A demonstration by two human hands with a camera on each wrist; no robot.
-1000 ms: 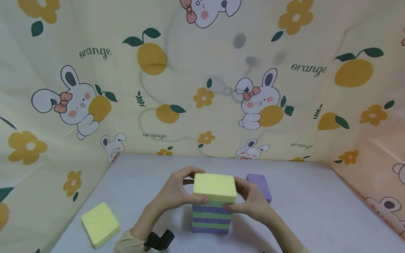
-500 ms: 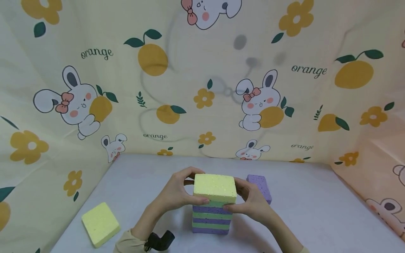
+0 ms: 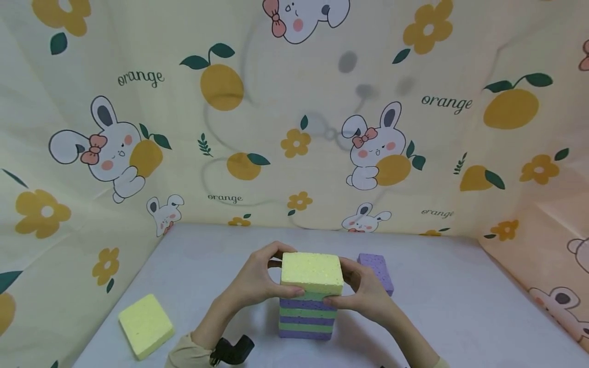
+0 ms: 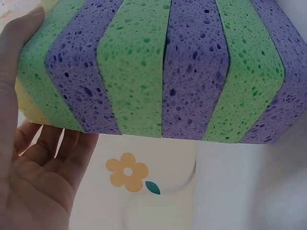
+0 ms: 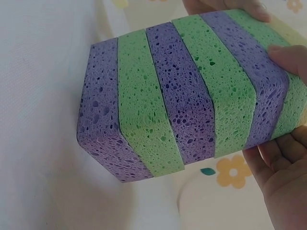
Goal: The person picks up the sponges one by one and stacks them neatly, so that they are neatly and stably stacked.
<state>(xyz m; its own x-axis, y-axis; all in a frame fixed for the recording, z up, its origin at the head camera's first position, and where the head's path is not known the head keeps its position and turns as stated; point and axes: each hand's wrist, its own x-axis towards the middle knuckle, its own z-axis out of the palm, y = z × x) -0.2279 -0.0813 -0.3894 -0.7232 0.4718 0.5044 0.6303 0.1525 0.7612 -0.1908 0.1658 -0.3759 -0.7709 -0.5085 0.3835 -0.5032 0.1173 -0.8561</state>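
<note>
A stack of sponges stands on the table in the middle of the head view, green and purple layers (image 3: 307,313) alternating under a yellow sponge (image 3: 312,272) on top. My left hand (image 3: 257,276) grips the upper part from the left, its thumb across the front and its fingers behind. From the right, my right hand (image 3: 368,294) holds it the same way, thumb low on the front. The left wrist view shows the porous layers (image 4: 134,72) close up, with the thumb on the upper green one. In the right wrist view the layers (image 5: 168,96) are slightly uneven at their edges.
Another yellow sponge (image 3: 145,326) lies at the left on the pale table (image 3: 442,306). Behind my right hand is a loose purple sponge (image 3: 376,271). A patterned cloth (image 3: 317,97) rises behind the table, and a black device (image 3: 232,350) sits at my left wrist.
</note>
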